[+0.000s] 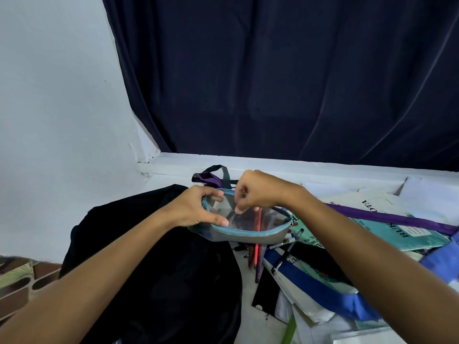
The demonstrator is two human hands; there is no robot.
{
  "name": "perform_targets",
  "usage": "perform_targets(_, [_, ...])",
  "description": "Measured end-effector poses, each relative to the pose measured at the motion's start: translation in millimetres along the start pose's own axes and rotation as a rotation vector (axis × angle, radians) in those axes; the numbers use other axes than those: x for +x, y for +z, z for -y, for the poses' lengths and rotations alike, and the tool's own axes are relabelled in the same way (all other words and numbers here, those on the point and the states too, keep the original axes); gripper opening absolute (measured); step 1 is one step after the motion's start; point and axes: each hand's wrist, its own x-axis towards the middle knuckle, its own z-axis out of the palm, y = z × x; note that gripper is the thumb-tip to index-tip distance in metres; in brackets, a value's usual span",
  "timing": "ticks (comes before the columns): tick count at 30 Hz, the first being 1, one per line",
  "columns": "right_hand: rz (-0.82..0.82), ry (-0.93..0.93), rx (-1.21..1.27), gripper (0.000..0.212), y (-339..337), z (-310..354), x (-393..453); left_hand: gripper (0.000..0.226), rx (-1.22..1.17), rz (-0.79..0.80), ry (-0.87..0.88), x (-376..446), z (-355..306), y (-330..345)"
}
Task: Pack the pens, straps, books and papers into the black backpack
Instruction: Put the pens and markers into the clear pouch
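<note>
The black backpack lay slack and soft on the left, and it looked like it would sag unless someone held its mouth open, while the books and papers were piled on the right, flat and probably light. Between them the clear pouch with a blue zip edge was held just above the loose pens; it seemed thin, floppy and a little slippery, so its stiffer rim was the best place to take it. The left hand gripped the left end of the rim, fingers curled around it, and the right hand had its fingertips pinched together at the far rim, likely on the zip pull, though I could not see the pull clearly.
</note>
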Motion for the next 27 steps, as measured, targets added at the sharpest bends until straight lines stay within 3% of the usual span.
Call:
perform_targets(4, [-0.161, 0.002, 0.278, 0.006, -6, -17, -13, 0.092, -0.03, -0.016, -0.019, -5, 11, -2])
perform_targets(9, [0.023, 0.086, 0.268, 0.009, 21, -45, -19, 0.089, -0.11, -0.069, -0.011, -17, 22, -12])
perform_targets(11, [0.031, 0.104, 0.238, 0.011, 30, -43, -17, 0.093, -0.15, -0.083, -0.017, -23, 27, -18])
perform_targets(13, [-0.006, 0.099, 0.193, 0.028, 33, -34, -13, 0.098, -0.171, -0.114, -0.039, -28, 33, -24])
perform_targets(18, [0.022, 0.05, 0.206, 0.062, 38, -9, 5, 0.047, -0.17, -0.354, -0.096, -45, 43, -35])
perform_targets(23, [0.096, -0.009, 0.244, 0.086, 55, 14, 26, 0.076, -0.157, -0.429, -0.104, -69, 64, -45])
perform_targets(27, [0.138, -0.012, 0.302, 0.091, 71, 23, 36, 0.123, -0.148, -0.413, -0.124, -81, 87, -46])
